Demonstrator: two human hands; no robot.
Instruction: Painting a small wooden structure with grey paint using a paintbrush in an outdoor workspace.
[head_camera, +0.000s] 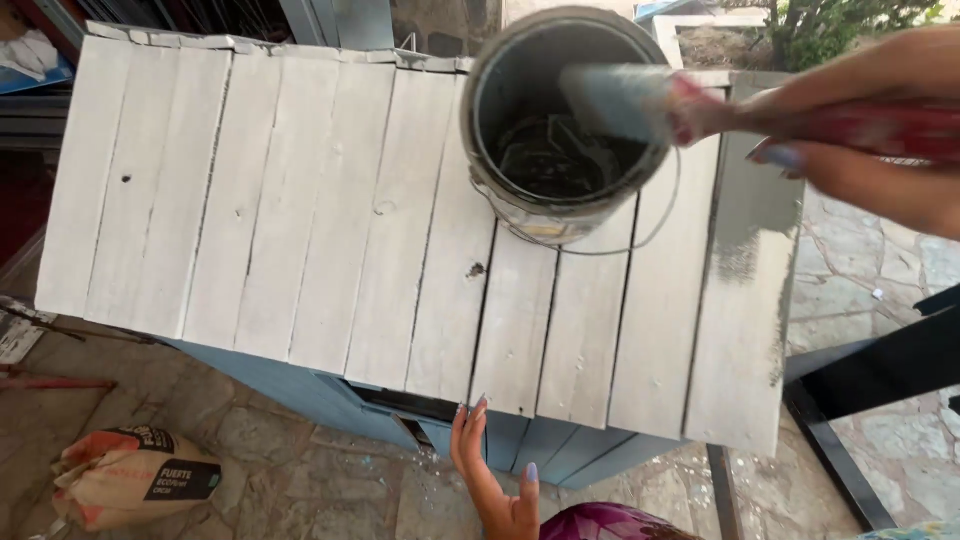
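- The right hand (860, 140) comes in from the upper right, clenched around the red handle of a paintbrush (700, 110); the fingers wrap the handle fully.
- The brush's bristles, loaded with grey paint, hang over the open mouth of a metal paint can (560, 130), just inside its rim.
- The can stands upright on the sloped plank surface (300, 220), near its upper edge, with its thin wire bail hanging loose below it.
- The planks are whitish; the one at the far right carries a fresh darker grey patch (755, 215) on its upper half.
- The left hand (495, 470) reaches up from below, open, its fingertips touching the lower edge of the planks; it grasps nothing.
- Under the planks shows a blue-painted body (300, 390).
- On the stone floor at lower left lies a paper sack (130, 480).
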